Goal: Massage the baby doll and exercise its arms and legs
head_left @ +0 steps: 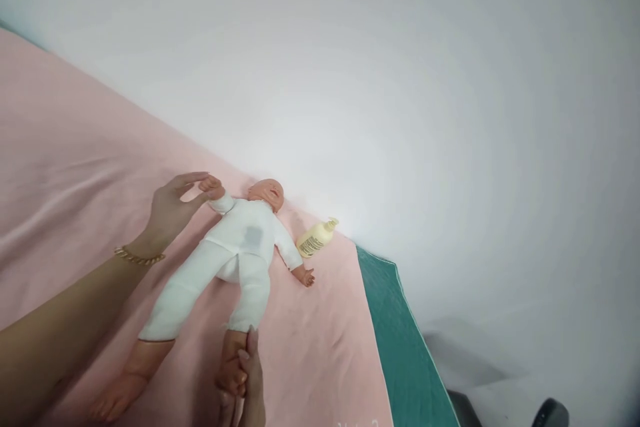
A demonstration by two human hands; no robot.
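A baby doll (245,230) with a white cloth body lies on its back on the pink sheet (320,340), its head away from me. My left hand (173,203), with a beaded bracelet on the wrist, has its thumb and fingers closed around the doll's raised hand on the left. Lower down, my right hand (253,373) grips the doll's lower leg and foot on the right side; part of this hand lies behind the foot. The doll's other arm and other leg rest untouched on the sheet.
Beside the doll's arm, a pale yellow pump bottle (315,238) lies tilted on the sheet. A green surface (400,333) shows past the sheet's right edge. Behind everything rises a white wall (400,113). Dark objects (550,412) stand at the bottom right.
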